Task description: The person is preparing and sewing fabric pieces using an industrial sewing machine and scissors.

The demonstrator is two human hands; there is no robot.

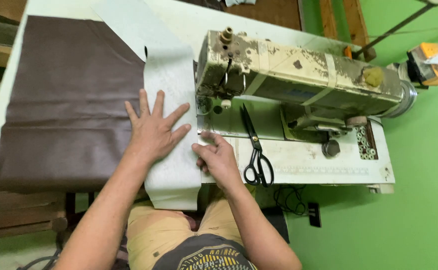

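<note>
Step in hand, as judged: feeding material to the needle of the industrial sewing machine (299, 80) at centre frame. The left hand (154, 131) lies flat with fingers spread wide, pressing the pale lining strip (171, 90) where it overlaps the dark brown leatherette sheet (69, 100) at left. The right hand (219, 157), fingers curled, pinches the strip's right edge just below the presser foot area. Black scissors (255, 150) rest on the machine bed, apart from both hands. The next move likely calls for steady, even guidance, edges kept aligned.
</note>
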